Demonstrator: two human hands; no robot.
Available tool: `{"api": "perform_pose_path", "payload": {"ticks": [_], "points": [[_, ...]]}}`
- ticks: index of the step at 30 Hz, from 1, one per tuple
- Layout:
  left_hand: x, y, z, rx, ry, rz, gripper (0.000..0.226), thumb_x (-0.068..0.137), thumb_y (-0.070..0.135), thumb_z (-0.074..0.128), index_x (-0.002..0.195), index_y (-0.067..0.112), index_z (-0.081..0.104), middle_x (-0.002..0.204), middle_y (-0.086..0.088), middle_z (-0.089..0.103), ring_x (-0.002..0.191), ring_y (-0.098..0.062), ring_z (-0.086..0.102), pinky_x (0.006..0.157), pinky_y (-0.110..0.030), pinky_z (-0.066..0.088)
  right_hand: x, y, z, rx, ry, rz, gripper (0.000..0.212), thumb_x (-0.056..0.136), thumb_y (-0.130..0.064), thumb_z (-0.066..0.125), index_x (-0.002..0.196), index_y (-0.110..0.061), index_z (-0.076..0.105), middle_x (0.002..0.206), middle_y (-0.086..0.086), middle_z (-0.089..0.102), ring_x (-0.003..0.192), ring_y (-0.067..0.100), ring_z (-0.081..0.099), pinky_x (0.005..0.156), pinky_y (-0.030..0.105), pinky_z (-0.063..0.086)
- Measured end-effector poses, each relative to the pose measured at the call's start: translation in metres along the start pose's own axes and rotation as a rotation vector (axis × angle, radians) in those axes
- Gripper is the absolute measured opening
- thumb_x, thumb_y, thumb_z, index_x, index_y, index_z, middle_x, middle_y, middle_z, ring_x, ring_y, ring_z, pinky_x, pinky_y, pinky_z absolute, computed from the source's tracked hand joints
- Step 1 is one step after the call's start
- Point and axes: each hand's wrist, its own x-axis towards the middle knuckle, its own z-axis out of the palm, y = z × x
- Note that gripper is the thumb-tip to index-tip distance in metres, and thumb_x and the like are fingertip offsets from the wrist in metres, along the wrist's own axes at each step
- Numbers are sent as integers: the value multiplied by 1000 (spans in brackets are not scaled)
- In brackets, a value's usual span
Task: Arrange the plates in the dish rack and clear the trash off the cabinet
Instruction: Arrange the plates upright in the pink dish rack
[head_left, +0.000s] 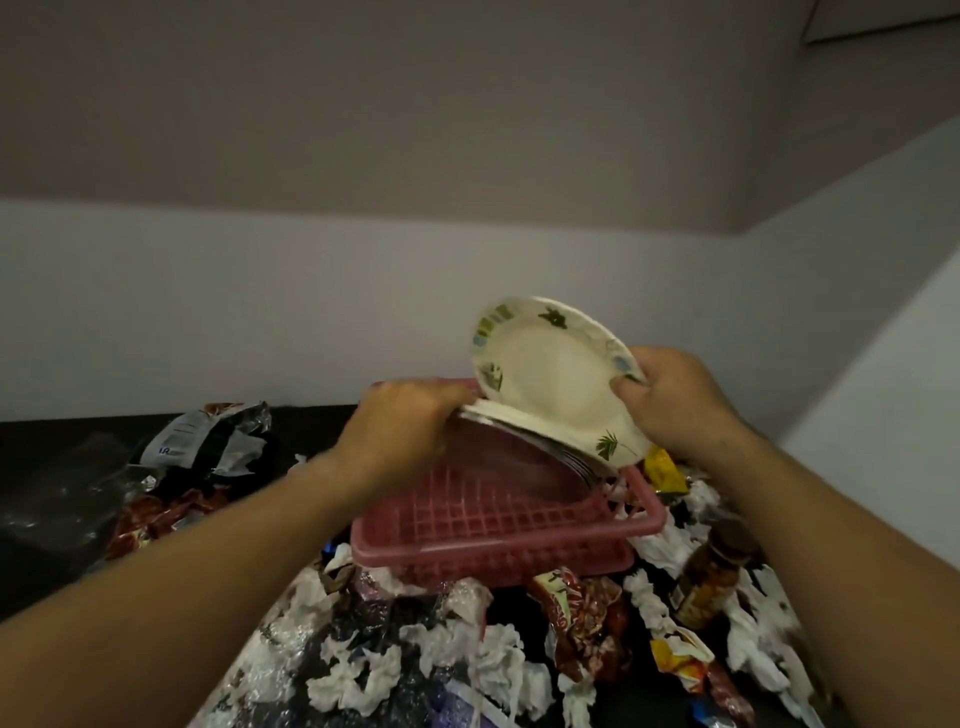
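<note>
Head view: the right hand (675, 400) pinches the right rim of the top plate (545, 374), which stands tilted nearly on edge, while the left hand (400, 431) grips the left edge of the plate stack (524, 434) beneath it. The pink dish rack (493, 538) lies directly below both hands, amid crumpled tissues (467, 654) on the bench (52, 467). The plate probably has to go straight down, edge first.

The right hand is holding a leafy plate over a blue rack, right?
No, the rack is pink, not blue; the head view shows it. The right hand does hold the leafy plate over it.
</note>
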Motion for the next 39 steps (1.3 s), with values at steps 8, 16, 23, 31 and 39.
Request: {"api": "perform_pose_path", "payload": {"ticks": [8, 16, 23, 31, 39], "points": [[71, -42, -42, 542, -237, 504, 28, 84, 16, 69, 110, 24, 66, 114, 2, 68, 111, -22, 60, 105, -45, 39, -16, 8, 10, 57, 142, 73, 17, 89, -19, 52, 75, -26, 57, 65, -7, 61, 54, 7, 54, 43, 21, 33], [45, -65, -23, 621, -336, 663, 27, 86, 12, 67, 112, 18, 67, 115, -3, 68, 111, -24, 62, 105, -47, 41, -27, 12, 32, 18, 138, 135, 31, 94, -19, 47, 121, -26, 60, 84, 0, 64, 65, 13, 59, 43, 20, 36], [42, -43, -8, 589, -216, 820, 18, 77, 8, 74, 92, 20, 72, 95, 1, 71, 102, -24, 66, 100, -47, 46, -36, 9, 44, -17, 155, 176, 43, 97, -18, 43, 140, -27, 47, 82, -3, 55, 59, 8, 52, 40, 18, 39], [23, -49, 9, 556, -273, 594, 28, 83, 7, 67, 110, 16, 66, 112, -5, 66, 112, -25, 58, 108, -47, 37, -42, 14, 67, -27, 88, 196, 43, 100, -18, 39, 142, -25, 41, 93, 1, 58, 63, 10, 53, 43, 20, 42], [4, -74, 9, 130, -379, 199, 81, 73, -7, 70, 142, 22, 40, 151, -4, 34, 140, -24, 28, 113, -39, 33, -31, 30, 71, 24, 55, 323, 38, 97, -16, 45, 135, -22, 48, 76, -7, 48, 61, 5, 48, 42, 20, 33]]}}
